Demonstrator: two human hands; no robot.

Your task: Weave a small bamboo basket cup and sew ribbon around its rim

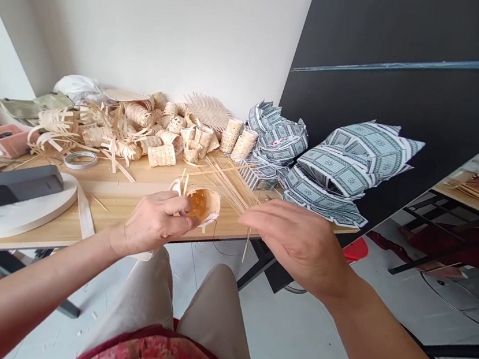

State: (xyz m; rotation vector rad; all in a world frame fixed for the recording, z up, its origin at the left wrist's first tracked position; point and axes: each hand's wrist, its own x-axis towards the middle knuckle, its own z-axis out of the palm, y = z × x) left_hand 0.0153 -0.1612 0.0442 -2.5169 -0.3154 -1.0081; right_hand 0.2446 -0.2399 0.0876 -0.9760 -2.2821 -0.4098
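Observation:
My left hand (158, 220) is closed on the rim of a small woven cup (209, 204), whose opening faces me and shows an amber-coloured inside. Two short strips stick up beside its rim. To the right of the cup, my right hand (291, 235) has its fingers pressed together around a thin strip (245, 247) that hangs down past the table edge. A bundle of thin strips (228, 183) lies on the table just beyond my right fingertips.
Many woven cups (161, 155) and loose strips pile up along the wall. Folded patterned-paper shapes (341, 163) stand at the right. A tape roll (80, 160), a round white board (19, 228) with a dark device (12, 185), and a pink basket (10, 141) are at left.

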